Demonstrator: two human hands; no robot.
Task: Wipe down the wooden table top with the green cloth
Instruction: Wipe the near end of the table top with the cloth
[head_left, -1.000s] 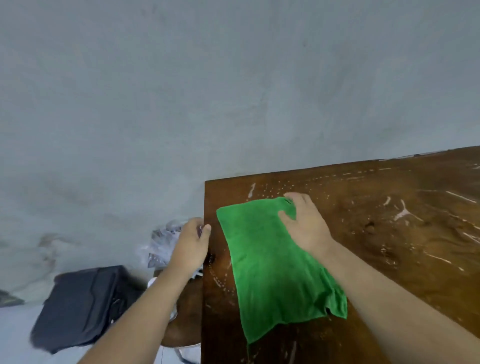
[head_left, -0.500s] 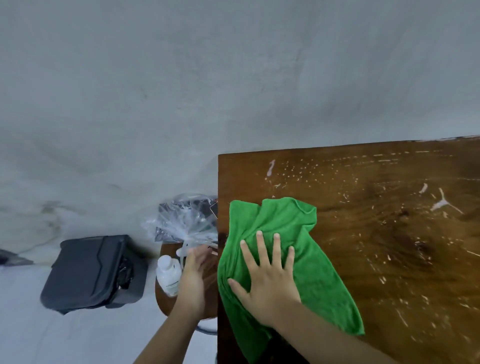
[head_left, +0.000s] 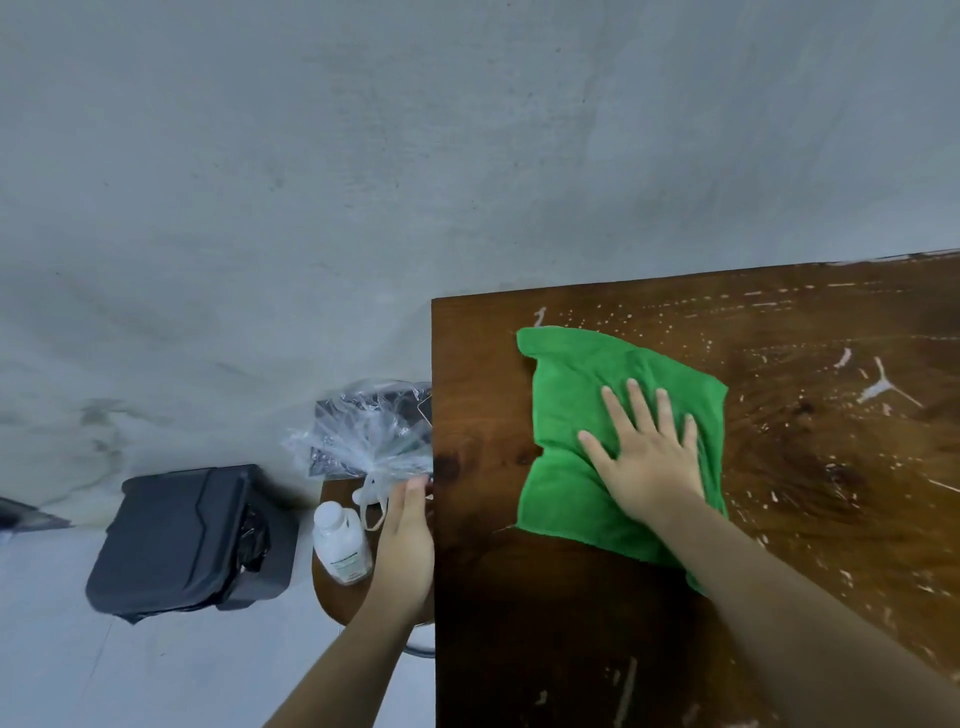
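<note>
A person's right hand (head_left: 649, 462), fingers spread flat, pressed the green cloth (head_left: 571, 405) onto the wooden worktop (head_left: 831, 519) near its far left corner, among pale flecks and streaks (head_left: 878, 387). The left hand (head_left: 408, 540), fingers straight and holding nothing, rested against the worktop's left edge. Soft, light and limp, the cloth looked likely to bunch; a flat palm on its middle seemed the surest hold.

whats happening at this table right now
A person is wiping the wooden table with a green cloth; the right hand presses flat on it, fingers spread. The left hand rests against the table's left edge. White flecks mark the wood right of the cloth. A white bottle and a clear plastic bag sit beside the table.
</note>
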